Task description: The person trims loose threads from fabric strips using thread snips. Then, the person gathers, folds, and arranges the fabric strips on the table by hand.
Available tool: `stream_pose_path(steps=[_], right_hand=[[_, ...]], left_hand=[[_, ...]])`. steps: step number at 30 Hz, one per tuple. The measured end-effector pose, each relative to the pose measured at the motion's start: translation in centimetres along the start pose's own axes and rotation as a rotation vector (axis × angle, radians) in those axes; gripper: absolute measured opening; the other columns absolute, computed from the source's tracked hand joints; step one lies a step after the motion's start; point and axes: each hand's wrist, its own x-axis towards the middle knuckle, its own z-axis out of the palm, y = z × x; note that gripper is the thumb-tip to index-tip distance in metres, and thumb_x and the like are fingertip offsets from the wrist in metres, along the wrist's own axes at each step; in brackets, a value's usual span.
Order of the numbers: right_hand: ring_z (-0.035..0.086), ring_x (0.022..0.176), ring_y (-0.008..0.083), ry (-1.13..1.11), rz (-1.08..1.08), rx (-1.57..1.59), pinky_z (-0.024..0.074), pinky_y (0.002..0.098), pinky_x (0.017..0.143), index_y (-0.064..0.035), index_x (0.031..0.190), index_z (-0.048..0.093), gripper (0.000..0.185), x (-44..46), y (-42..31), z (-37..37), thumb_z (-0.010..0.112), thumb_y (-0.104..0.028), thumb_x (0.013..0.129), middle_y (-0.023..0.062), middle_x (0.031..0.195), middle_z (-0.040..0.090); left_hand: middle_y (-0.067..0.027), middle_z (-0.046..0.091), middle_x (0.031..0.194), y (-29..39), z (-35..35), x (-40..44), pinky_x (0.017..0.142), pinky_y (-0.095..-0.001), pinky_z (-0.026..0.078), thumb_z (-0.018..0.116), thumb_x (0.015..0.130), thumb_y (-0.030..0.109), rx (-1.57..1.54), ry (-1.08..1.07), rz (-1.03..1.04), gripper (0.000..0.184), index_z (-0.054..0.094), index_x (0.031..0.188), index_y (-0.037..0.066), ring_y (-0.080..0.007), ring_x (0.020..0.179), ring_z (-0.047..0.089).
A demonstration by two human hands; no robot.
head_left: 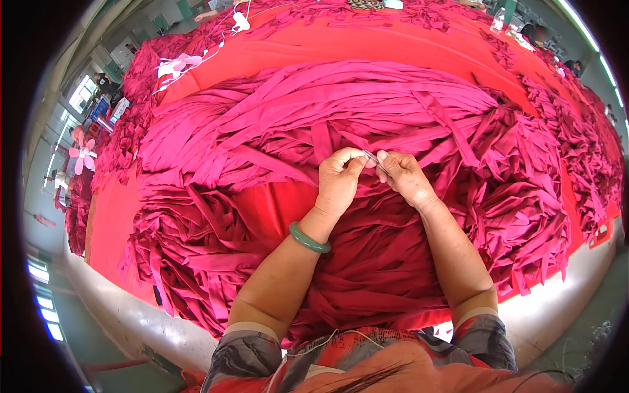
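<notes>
My left hand [339, 178] is closed in a pinch, thumb against forefinger, and wears a green bangle [309, 238] at the wrist. What its fingertips hold is too small to make out. Close beside it, my right hand [405, 175] grips a small thin metal tool [372, 157] that points toward the left fingertips; its exact kind is unclear. Both hands are over a large heap of magenta fabric strips [314, 98]. Long strips lie side by side behind the hands, while nearer ones are tangled and crumpled.
Red cloth [393, 49] covers the table beneath the strips. A pink fan [178, 64] and a white cord [219, 46] lie at the back left. Another pink fan [83, 154] stands at far left. A clear bottle [498, 21] is at the back right, with people beyond.
</notes>
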Motion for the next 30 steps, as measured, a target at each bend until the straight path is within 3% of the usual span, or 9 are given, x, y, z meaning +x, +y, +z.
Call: stream_pose_path(steps=[5, 8, 14, 17, 20, 22, 26, 29, 30], right_hand=[[0.041, 0.058, 0.0061, 0.021, -0.04, -0.018, 0.036, 0.0222, 0.056, -0.0028, 0.09, 0.068, 0.037, 0.2, 0.3, 0.1, 0.049, -0.033, 0.099, -0.0027, 0.061, 0.049], [0.041, 0.057, 0.0057, 0.06, -0.111, -0.061, 0.0362, 0.0224, 0.054, -0.0023, 0.089, 0.068, 0.035, 0.7, 1.3, 0.2, 0.051, -0.031, 0.098, -0.0031, 0.06, 0.048], [0.04, 0.055, 0.0048, 0.107, -0.186, -0.116, 0.0359, 0.0223, 0.051, -0.0017, 0.088, 0.068, 0.032, 1.0, 2.4, 0.3, 0.053, -0.029, 0.097, -0.0038, 0.06, 0.048], [0.041, 0.055, 0.0047, 0.121, -0.198, -0.113, 0.0361, 0.0223, 0.051, -0.0018, 0.088, 0.068, 0.032, 0.9, 2.5, 0.6, 0.054, -0.029, 0.097, -0.004, 0.059, 0.048], [0.041, 0.056, 0.0045, 0.134, -0.199, -0.086, 0.0362, 0.0222, 0.051, -0.0021, 0.089, 0.068, 0.032, 0.7, 2.4, 0.7, 0.054, -0.03, 0.097, -0.0043, 0.06, 0.048], [0.041, 0.058, 0.0041, 0.137, -0.192, -0.027, 0.0362, 0.022, 0.053, -0.0022, 0.09, 0.068, 0.032, 0.3, 1.8, 0.8, 0.054, -0.03, 0.097, -0.0042, 0.062, 0.05], [0.052, 0.075, 0.0057, 0.144, -0.081, 0.184, 0.0439, 0.0219, 0.069, -0.0012, 0.106, 0.065, 0.028, -0.7, 0.6, 1.4, 0.063, -0.025, 0.092, -0.0002, 0.082, 0.061], [0.057, 0.097, 0.0099, 0.067, -0.113, 0.163, 0.0453, 0.0243, 0.088, 0.0004, 0.119, 0.058, 0.043, -0.7, 1.0, 2.6, 0.073, -0.018, 0.083, 0.005, 0.104, 0.064], [0.057, 0.098, 0.0109, 0.06, -0.092, 0.091, 0.046, 0.0255, 0.087, 0.0012, 0.119, 0.058, 0.044, -0.7, 1.3, 2.9, 0.074, -0.018, 0.082, 0.0069, 0.106, 0.064]], left_hand=[[-0.0092, 0.068, 0.087, 0.1, -0.1, 0.0, 0.079, -0.0246, 0.049, 0.053, 0.09, -0.002, 0.009, -0.006, -0.021, 0.012, 0.065, 0.09, -0.003, -0.0132, 0.084, 0.063], [-0.0046, 0.066, 0.08, 0.0, 0.2, 0.0, 0.067, -0.0213, 0.047, 0.055, 0.09, 0.0, -0.006, 0.019, 0.012, 0.011, 0.066, 0.09, -0.002, -0.0081, 0.072, 0.058], [0.0057, 0.055, 0.067, 0.6, 0.3, 0.0, 0.048, -0.0181, 0.027, 0.06, 0.088, 0.003, -0.022, 0.062, -0.096, 0.008, 0.068, 0.087, 0.003, -0.0004, 0.054, 0.035], [-0.0041, 0.066, 0.076, 1.7, 0.2, -0.1, 0.065, -0.0223, 0.047, 0.056, 0.088, 0.001, -0.058, 0.034, -0.156, 0.01, 0.066, 0.088, -0.002, -0.0086, 0.07, 0.059], [0.0065, 0.049, 0.061, 0.8, -0.3, 0.0, 0.043, -0.0184, 0.025, 0.059, 0.089, 0.003, -0.053, 0.049, -0.196, 0.008, 0.067, 0.087, 0.002, -0.0004, 0.049, 0.034], [0.0065, 0.046, 0.058, 2.0, -0.6, 0.1, 0.04, -0.0188, 0.024, 0.058, 0.089, 0.003, -0.165, 0.054, -0.257, 0.007, 0.065, 0.088, 0.002, -0.0008, 0.047, 0.034], [0.0025, 0.045, 0.06, 2.8, -2.6, 0.6, 0.038, -0.0196, 0.025, 0.057, 0.089, 0.004, -0.409, 0.065, -0.294, 0.006, 0.061, 0.087, 0.001, -0.005, 0.044, 0.037], [0.0013, 0.046, 0.062, 3.6, -3.3, 0.9, 0.039, -0.021, 0.027, 0.055, 0.09, 0.004, -0.483, 0.046, -0.325, 0.006, 0.06, 0.088, 0.001, -0.0074, 0.045, 0.038], [0.0012, 0.046, 0.062, 3.6, -3.3, 1.0, 0.039, -0.0214, 0.027, 0.055, 0.09, 0.005, -0.497, 0.042, -0.326, 0.007, 0.06, 0.088, 0.001, -0.0078, 0.045, 0.039]])
